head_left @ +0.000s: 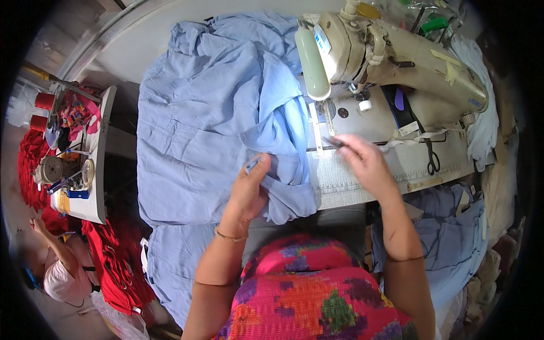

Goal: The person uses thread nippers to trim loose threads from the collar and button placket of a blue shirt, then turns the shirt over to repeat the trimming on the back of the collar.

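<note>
A large piece of light-blue cloth (192, 124) lies in loose folds over the left part of the sewing table. My left hand (245, 195) is closed at its near right part, a small fold of the cloth pinched between thumb and fingers. Just right of the cloth edge, my right hand (368, 167) grips a small dark tool (333, 141), which looks like thread snips; its tip points left and is partly blurred. Beyond the right hand stands a beige sewing machine (362, 54), its needle area left of a white knob (365, 106).
Black-handled scissors (433, 161) lie on the table at the right, near a pale strip of tape (419, 139). More blue cloth (442, 232) is piled at my lower right. To the left, another person (65, 266) sits beside red garments (116, 266) and a second table (102, 158).
</note>
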`<state>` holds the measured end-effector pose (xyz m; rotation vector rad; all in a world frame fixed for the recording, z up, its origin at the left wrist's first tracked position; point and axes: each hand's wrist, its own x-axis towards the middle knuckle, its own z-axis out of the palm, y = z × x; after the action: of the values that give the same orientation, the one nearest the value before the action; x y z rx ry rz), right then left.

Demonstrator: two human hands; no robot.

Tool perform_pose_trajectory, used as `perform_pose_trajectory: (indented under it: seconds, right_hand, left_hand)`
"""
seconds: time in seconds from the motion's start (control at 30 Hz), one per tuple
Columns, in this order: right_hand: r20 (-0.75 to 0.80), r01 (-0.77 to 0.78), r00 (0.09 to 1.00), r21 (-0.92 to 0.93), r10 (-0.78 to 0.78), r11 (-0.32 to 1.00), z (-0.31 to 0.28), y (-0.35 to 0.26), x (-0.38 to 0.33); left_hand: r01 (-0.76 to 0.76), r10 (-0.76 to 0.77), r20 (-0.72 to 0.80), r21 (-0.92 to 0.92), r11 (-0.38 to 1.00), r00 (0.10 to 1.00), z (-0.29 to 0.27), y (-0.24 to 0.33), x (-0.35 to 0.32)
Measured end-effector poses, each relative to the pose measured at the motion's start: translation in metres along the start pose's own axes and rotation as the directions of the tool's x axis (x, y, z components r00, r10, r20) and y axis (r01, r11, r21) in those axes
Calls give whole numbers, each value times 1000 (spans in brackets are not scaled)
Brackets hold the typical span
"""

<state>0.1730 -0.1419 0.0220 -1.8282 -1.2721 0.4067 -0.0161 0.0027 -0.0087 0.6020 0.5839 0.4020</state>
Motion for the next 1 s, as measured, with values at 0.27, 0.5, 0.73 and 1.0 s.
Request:
perform_pose_trajectory:
  seconds: [0.27, 0.5, 0.73, 1.0]
  right_hand:
    - [50, 150, 988, -78, -146, 986, 34, -32, 5]
    - [-5, 226, 972, -255, -235, 940, 34, -34, 4]
    - [-23, 243, 966, -269, -258, 932, 36, -34, 3]
    - [-21, 261, 959, -318, -282, 911, 38, -37, 2]
  left_hand:
    - [-20, 20, 14, 4, 1000, 1000, 1, 1, 0]
    - [-32, 32, 35, 10, 999, 999, -2, 0, -1]
    - [-76, 79, -15, 133, 988, 997, 7, -1, -2]
    - [-188, 206, -44, 250, 950, 978, 4, -11, 3]
